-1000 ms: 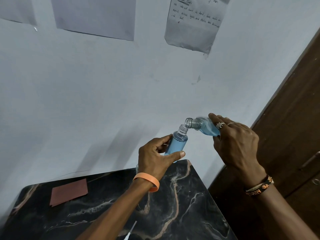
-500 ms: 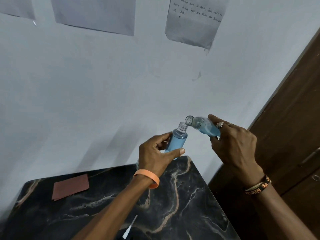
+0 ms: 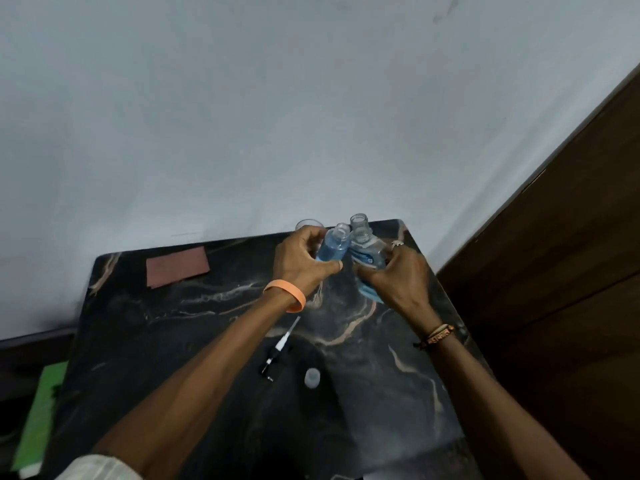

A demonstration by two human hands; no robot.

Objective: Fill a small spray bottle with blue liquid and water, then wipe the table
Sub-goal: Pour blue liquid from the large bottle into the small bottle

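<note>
My left hand point(image 3: 302, 263) grips a small clear spray bottle point(image 3: 333, 245) with blue liquid in it, neck open and upright. Right beside it, my right hand point(image 3: 398, 277) holds a larger clear bottle of blue liquid point(image 3: 365, 256), uncapped and now nearly upright, its neck touching or almost touching the small one. Both are held just above the far end of the black marble table point(image 3: 207, 341). The spray pump with its thin tube point(image 3: 280, 351) and a small clear cap point(image 3: 311, 377) lie on the table below my arms. A brown cloth point(image 3: 177, 270) lies flat at the far left.
A clear glass point(image 3: 309, 225) stands behind my left hand at the table's far edge. A grey wall rises behind the table. A dark wooden door point(image 3: 554, 271) stands to the right. Something green point(image 3: 41, 417) lies beyond the table's left edge.
My right hand has brought the larger bottle from a tilted pouring position back to nearly upright. Both hands have come lower toward the table, and my view has dropped downward.
</note>
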